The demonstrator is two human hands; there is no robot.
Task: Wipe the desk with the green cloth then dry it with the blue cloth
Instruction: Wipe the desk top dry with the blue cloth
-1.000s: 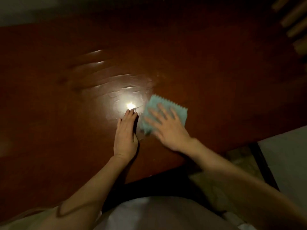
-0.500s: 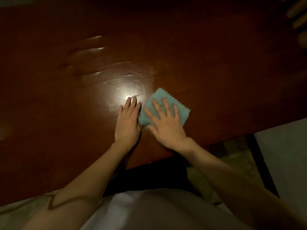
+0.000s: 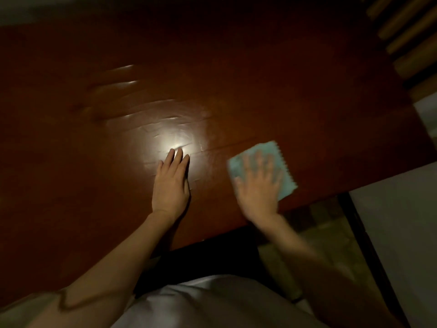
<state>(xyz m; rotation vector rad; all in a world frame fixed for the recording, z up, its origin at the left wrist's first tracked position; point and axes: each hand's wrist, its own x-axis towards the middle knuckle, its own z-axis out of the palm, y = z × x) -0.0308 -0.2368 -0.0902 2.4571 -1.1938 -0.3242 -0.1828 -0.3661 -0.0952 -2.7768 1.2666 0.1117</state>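
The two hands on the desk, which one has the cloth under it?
The right hand, nearer the desk's right end, presses flat on the pale cloth. The left hand lies on bare wood beside the glare.

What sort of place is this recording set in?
Probably a dim room at home: a dark red wooden desk, wooden slats like a chair back at the far right, and a pale surface beside it.

One cloth [image 3: 279, 157]; one desk [image 3: 260, 79] — two hands.
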